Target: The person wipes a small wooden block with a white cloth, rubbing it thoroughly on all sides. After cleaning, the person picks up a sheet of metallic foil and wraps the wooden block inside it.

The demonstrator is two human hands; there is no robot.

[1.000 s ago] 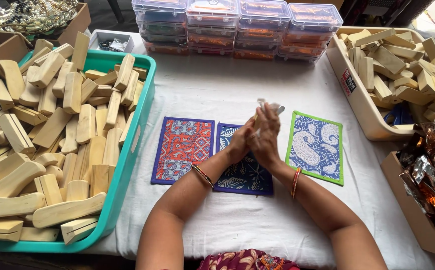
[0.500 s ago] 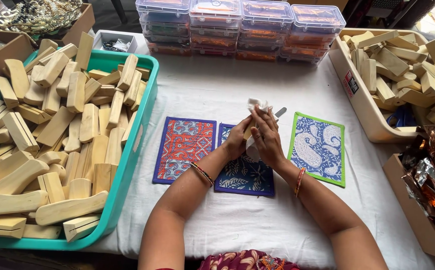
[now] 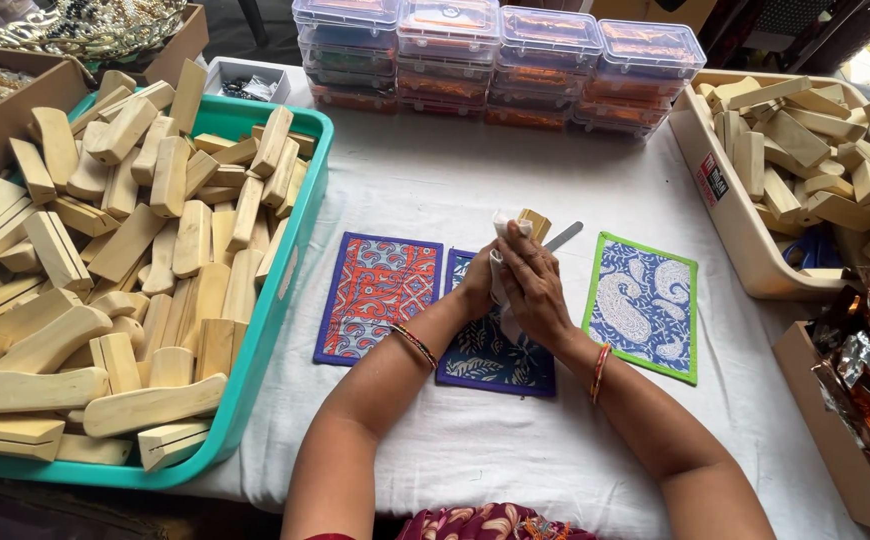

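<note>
White-clothed table (image 3: 435, 190); at our left a teal tub (image 3: 290, 270) heaped with wooden pieces, at right a beige tub (image 3: 730, 225) of the same. Three patterned cloth mats lie mid-table: orange (image 3: 375, 295), dark blue (image 3: 490, 355), green-edged (image 3: 645, 300). Above the blue mat our right hand (image 3: 535, 290) and left hand (image 3: 477, 285) press together, fingers closed around a wooden block (image 3: 533, 222) wrapped in white cloth (image 3: 498, 262). A metal blade (image 3: 563, 236) pokes out beside it.

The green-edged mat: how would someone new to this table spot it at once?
On the white tablecloth three patterned mats lie in a row before the hands. It is the mat nearest the beige bin, tilted, the only one with a green border and white paisley on blue.
</note>
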